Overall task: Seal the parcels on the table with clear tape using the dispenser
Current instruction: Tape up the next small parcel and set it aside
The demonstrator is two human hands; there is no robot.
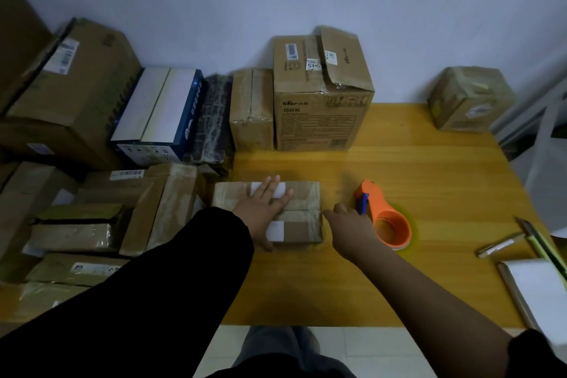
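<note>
Near the front middle of the yellow wooden desk [429, 178] lies a small, flat brown cardboard parcel [303, 196] with white labels. The left hand [260, 209], in a black sleeve, rests flat on top of it with its fingers spread. The right hand [349, 230] is at the parcel's right edge, up against the orange plastic tape dispenser [383, 212] lying just beside the parcel. Its fingers are hidden, so I cannot tell whether it grips anything. Stacked cardboard boxes [76, 95] crowd the left side.
</note>
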